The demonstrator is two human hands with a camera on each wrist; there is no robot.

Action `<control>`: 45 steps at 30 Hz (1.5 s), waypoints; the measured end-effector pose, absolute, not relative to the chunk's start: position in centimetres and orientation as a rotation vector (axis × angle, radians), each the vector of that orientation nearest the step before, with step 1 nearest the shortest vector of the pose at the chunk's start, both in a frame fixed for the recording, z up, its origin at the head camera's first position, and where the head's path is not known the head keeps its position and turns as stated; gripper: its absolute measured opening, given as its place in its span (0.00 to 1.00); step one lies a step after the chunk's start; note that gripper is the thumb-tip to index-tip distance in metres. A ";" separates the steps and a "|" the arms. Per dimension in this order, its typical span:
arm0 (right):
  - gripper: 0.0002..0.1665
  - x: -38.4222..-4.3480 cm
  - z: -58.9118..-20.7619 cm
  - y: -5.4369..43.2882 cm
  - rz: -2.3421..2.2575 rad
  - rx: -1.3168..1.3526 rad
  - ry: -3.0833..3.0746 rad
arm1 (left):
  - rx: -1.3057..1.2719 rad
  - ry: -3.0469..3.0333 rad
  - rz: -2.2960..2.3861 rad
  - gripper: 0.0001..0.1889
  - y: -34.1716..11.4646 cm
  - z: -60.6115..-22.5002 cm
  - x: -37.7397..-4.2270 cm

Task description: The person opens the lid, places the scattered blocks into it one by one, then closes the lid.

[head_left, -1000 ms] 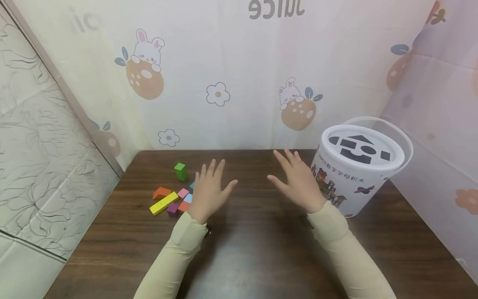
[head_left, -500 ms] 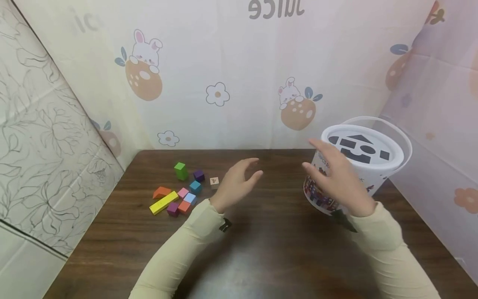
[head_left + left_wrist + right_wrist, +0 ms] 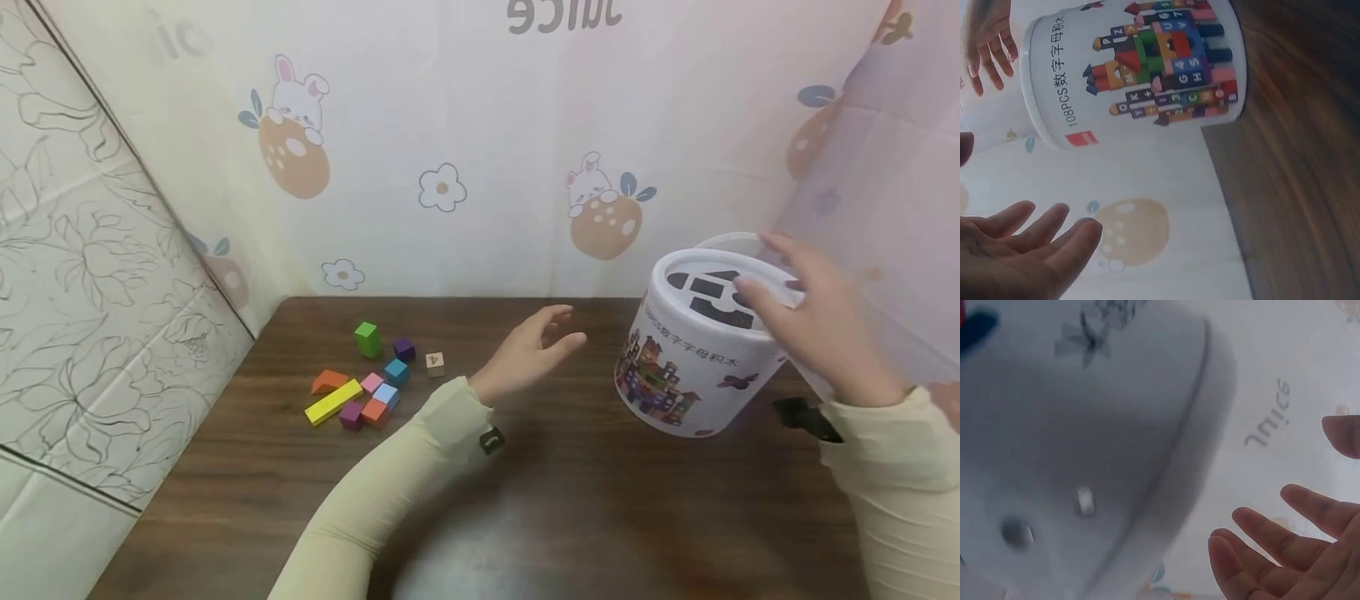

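Note:
A white lidded block bucket with shape cutouts in its lid stands on the right of the table. My right hand is spread over the lid's right side, in front of the white handle in the head view. The right wrist view shows its fingers relaxed beside the bucket's rim, nothing between them. My left hand hovers left of the bucket, fingers loosely bent and holding nothing. In the left wrist view its fingers point toward the bucket's printed side.
Several small wooden blocks lie at the table's left: a green block, a yellow bar, an orange piece and a plain block marked 4. A patterned curtain hangs behind the dark wooden table.
Both hands have moved right: the left from above the blocks to the table's middle, the right from the bucket's left side to over its lid. The bucket and blocks stay put.

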State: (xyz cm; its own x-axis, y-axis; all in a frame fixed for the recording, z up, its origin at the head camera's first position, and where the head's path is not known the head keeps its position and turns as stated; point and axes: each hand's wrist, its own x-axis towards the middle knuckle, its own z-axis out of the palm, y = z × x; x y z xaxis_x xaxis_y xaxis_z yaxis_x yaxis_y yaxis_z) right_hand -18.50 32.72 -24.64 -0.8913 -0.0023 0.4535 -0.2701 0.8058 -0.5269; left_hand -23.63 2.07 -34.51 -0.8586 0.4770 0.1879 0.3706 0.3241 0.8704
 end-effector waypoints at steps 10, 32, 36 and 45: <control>0.43 -21.5 -22.6 40.4 0.654 0.009 -2.727 | 0.709 2.414 1.536 0.41 5.3 -34.6 -24.7; 0.34 -27.6 -22.8 45.3 0.480 0.121 -3.117 | 0.401 2.170 1.807 0.41 13.4 -34.9 -25.1; 0.29 -27.8 -22.9 44.8 0.449 0.140 -3.076 | 0.411 2.188 1.822 0.38 14.5 -34.9 -24.8; 0.30 -28.4 -22.2 44.7 0.587 0.123 -3.102 | 0.410 2.101 1.922 0.33 15.2 -34.7 -25.1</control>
